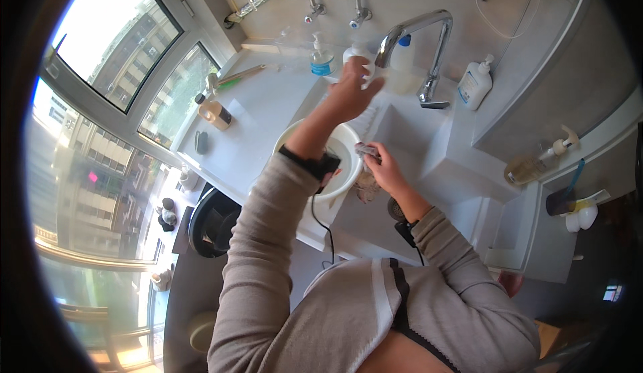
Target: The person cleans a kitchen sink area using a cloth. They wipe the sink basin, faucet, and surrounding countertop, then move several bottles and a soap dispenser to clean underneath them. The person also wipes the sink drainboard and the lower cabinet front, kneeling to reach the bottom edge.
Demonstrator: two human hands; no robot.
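Observation:
My left hand (351, 91) is raised over the back of a white basin (355, 184), fingers apart, close to a white bottle (354, 51) behind the sink; whether it touches the bottle is unclear. The basin holds water and a small reddish thing (337, 173), with part of it hidden by my left forearm. At the basin's right rim, my right hand (384, 168) is closed on a small crumpled grey cloth (365, 151). Below it, another wet, brownish crumpled cloth (366, 188) lies in the white sink (417, 167). A chrome faucet (414, 24) arches over the sink's back.
Pump bottles (321, 61) (474, 85) stand behind and right of the sink. A blue-capped bottle (403, 64) stands beneath the faucet. The left counter (261, 102) bears a tan bottle (215, 113) and a brush (201, 142). Further right is a cup (558, 202).

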